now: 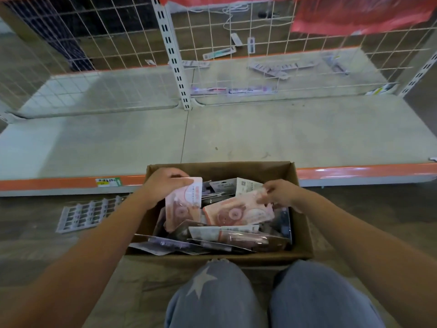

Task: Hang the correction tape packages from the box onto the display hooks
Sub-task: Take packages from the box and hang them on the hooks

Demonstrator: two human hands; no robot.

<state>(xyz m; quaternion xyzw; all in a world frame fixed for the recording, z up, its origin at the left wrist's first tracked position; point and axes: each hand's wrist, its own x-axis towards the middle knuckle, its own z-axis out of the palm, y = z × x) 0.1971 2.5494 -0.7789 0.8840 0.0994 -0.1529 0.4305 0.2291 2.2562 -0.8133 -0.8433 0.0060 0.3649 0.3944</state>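
A brown cardboard box (303,223) sits on the floor in front of my knees, full of several carded packages. My left hand (165,182) grips the top edge of an upright pink correction tape package (183,204) at the box's left side. My right hand (281,191) pinches the upper right corner of another pink correction tape package (236,213) that lies tilted in the middle of the box. Darker and white-backed packages (212,237) fill the rest. No display hooks are visible on the wire grid panel (236,43) behind the shelf.
A low grey shelf (260,131) with an orange front edge runs across just beyond the box. Loose pen packs (272,67) lie behind the grid. A white slotted upright (176,58) divides the grid. A white plastic rack (82,214) lies on the floor at left. Red sheeting (354,13) hangs top right.
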